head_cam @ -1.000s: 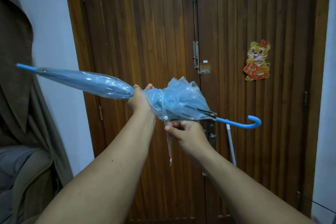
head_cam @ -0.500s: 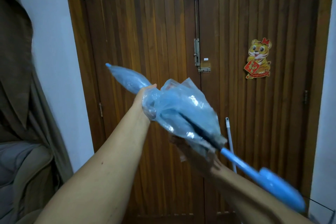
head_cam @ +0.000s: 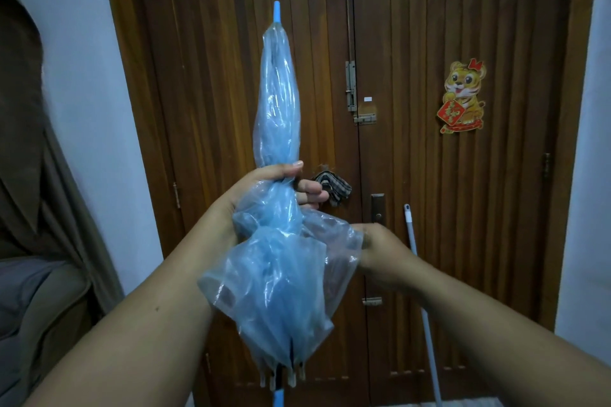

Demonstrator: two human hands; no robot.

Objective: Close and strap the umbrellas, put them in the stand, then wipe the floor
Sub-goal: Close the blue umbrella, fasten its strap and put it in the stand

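Reaching forward from the lower left, the left hand (head_cam: 264, 190) was closed around the middle of the translucent blue umbrella (head_cam: 277, 241), thumb on top and fingers curled behind the bunched canopy. It stood upright before the wooden door (head_cam: 413, 43), blue tip (head_cam: 276, 11) up, handle end at the bottom edge. To the right, the right hand (head_cam: 380, 251) pinched the loose canopy's edge, forearm angled in from the lower right. Farther right, a pale pole (head_cam: 418, 274) leaned against the door.

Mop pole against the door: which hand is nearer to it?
Right. The right hand sits just left of the mop pole; the left hand grips the umbrella farther left.
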